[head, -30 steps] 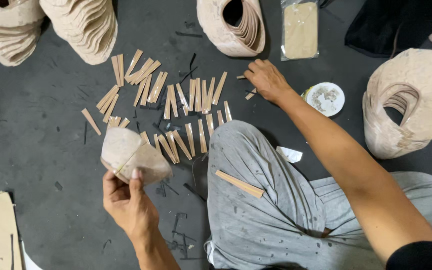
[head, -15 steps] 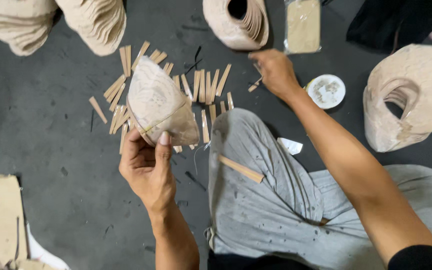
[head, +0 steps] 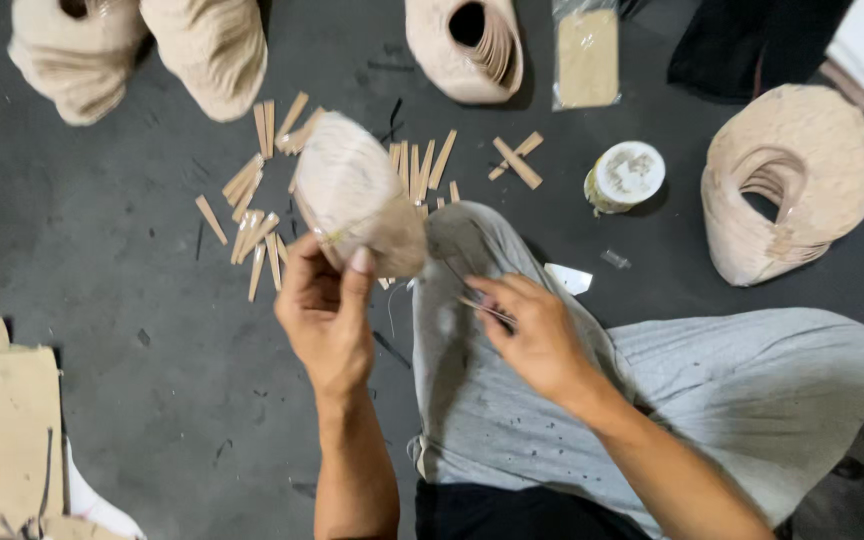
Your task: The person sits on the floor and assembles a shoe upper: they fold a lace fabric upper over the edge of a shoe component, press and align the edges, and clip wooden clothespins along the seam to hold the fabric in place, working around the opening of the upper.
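My left hand holds up a beige, curved, cup-shaped paper piece by its lower edge, thumb on top. My right hand rests over my grey-trousered knee and pinches a thin wooden stick between its fingertips. Many short flat wooden sticks lie scattered on the dark floor beyond both hands, partly hidden behind the paper piece. Two crossed sticks lie apart to the right.
Stacks of beige shaped pieces stand at the far left, top centre and right. A small round white tub, a clear bag of tan material, a white scrap and cardboard also lie on the floor.
My left hand has lifted the paper piece up and toward the middle. My right hand has drawn back from the far sticks to my knee, now pinching a stick.
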Demonstrator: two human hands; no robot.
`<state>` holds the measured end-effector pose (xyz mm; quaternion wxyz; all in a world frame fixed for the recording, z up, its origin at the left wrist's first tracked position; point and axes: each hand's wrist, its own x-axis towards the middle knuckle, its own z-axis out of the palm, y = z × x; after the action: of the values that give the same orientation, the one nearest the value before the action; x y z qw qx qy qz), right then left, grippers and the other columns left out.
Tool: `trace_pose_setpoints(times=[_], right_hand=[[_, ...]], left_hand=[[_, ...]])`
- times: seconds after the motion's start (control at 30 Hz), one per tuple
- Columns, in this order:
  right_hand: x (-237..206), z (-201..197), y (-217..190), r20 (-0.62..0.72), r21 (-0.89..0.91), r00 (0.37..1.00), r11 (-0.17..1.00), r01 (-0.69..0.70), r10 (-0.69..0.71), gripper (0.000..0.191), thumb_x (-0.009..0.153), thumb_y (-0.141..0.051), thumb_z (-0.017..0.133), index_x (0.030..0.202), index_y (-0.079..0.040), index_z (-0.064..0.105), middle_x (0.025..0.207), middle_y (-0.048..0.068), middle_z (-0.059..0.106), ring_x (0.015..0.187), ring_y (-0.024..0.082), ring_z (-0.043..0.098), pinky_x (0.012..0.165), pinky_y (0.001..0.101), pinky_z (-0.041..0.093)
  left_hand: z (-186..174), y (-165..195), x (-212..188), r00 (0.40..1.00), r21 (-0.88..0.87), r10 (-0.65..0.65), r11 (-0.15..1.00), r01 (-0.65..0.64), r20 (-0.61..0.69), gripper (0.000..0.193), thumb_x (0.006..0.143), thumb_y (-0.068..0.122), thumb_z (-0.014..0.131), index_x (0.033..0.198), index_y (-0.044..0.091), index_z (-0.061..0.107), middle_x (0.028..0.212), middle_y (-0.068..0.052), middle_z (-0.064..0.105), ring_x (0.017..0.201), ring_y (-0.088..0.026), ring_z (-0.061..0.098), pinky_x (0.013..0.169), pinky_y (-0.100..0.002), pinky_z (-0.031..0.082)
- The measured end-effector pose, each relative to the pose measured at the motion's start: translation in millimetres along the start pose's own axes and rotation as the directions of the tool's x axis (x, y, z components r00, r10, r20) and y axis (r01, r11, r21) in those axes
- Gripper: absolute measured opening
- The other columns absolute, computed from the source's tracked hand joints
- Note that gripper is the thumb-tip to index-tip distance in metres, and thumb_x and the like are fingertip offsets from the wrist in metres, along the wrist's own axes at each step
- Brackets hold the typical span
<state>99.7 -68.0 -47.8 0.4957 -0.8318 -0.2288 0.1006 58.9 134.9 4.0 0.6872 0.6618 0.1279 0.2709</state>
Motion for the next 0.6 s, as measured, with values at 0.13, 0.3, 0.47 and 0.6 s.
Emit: trace_pose_setpoints(times=[0.13, 0.3, 0.47, 0.6], right_hand=[[-22, -47, 17, -0.074, 0.567, 0.983, 0.817, -0.099, 0.171, 0.024, 0.100, -0.005, 0.059, 0.121, 0.002, 0.067, 0.102, 0.004, 0.067, 0.084, 0.012, 0.066, 0.075, 0.0265, 0.057], [-77, -106, 5, -0.338, 0.685, 0.917, 0.723, 0.085, 0.212, 0.043, 0.103, -0.007, 0.061, 0.144, 0.007, 0.056, 0.106, 0.007, 0.065, 0.089, 0.007, 0.056, 0.077, 0.0200, 0.044], [-102, -121, -4, -0.380, 0.744, 0.890, 0.656, 0.132, 0.251, 0.050, 0.091, -0.002, 0.067, 0.139, 0.005, 0.056, 0.110, 0.008, 0.068, 0.084, 0.006, 0.056, 0.070, 0.0193, 0.042], [-102, -121, 10, -0.373, 0.806, 0.844, 0.585, 0.090, 0.386, 0.039, 0.090, 0.004, 0.068, 0.128, 0.004, 0.060, 0.103, 0.008, 0.070, 0.074, 0.006, 0.054, 0.057, 0.0206, 0.037]], left_hand=[[29, 11, -16, 0.979, -0.182, -0.010, 0.982, 0.048, 0.205, 0.026, 0.101, 0.000, 0.070, 0.126, -0.001, 0.062, 0.108, -0.004, 0.070, 0.096, -0.008, 0.065, 0.085, -0.024, 0.053], [78, 10, -43, 0.852, -0.296, -0.084, 0.916, 0.270, 0.517, 0.027, 0.101, -0.003, 0.069, 0.127, -0.002, 0.062, 0.113, -0.004, 0.071, 0.102, -0.010, 0.066, 0.089, -0.025, 0.054], [116, 0, -69, 0.678, -0.254, -0.189, 0.830, 0.496, 0.710, 0.028, 0.103, -0.003, 0.067, 0.130, -0.004, 0.062, 0.113, -0.003, 0.070, 0.104, -0.010, 0.064, 0.092, -0.026, 0.053], [128, -7, -84, 0.733, -0.204, -0.158, 0.902, 0.379, 0.662, 0.033, 0.100, 0.001, 0.068, 0.132, -0.004, 0.060, 0.117, -0.006, 0.068, 0.110, -0.014, 0.062, 0.099, -0.030, 0.051]])
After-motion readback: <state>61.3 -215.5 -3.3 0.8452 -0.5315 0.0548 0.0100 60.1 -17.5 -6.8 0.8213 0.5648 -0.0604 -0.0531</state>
